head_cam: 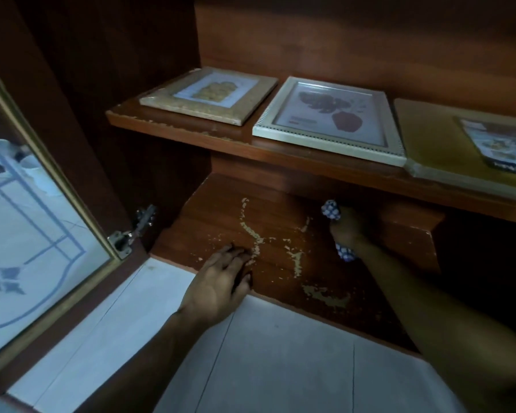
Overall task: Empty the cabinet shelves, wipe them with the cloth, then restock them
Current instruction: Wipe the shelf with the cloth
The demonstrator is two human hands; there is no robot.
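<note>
- Floor (265, 353): pale tiles nearest you, running up to the cabinet's front edge.
- Your left hand (218, 281): palm down on the front edge of the bottom shelf (215, 216), fingers straight and spread, gripping nothing.
- Bottom shelf: one dark wood board with pale flaked patches across its middle.
- Your right hand (347, 229): farther in and right of centre, fingers clenched round one blue-and-white checked cloth (330, 209). Cloth ends show either side of the fist, down on the bottom shelf.
- Left side: one glass door (27, 234) stands open on one metal hinge (131, 231).
- Upper shelf (191, 131): three frames lie flat in a row: wooden frame (158, 99), white frame (329, 119) and yellow frame (429, 138), the last with one printed leaflet (501, 141) on it.
</note>
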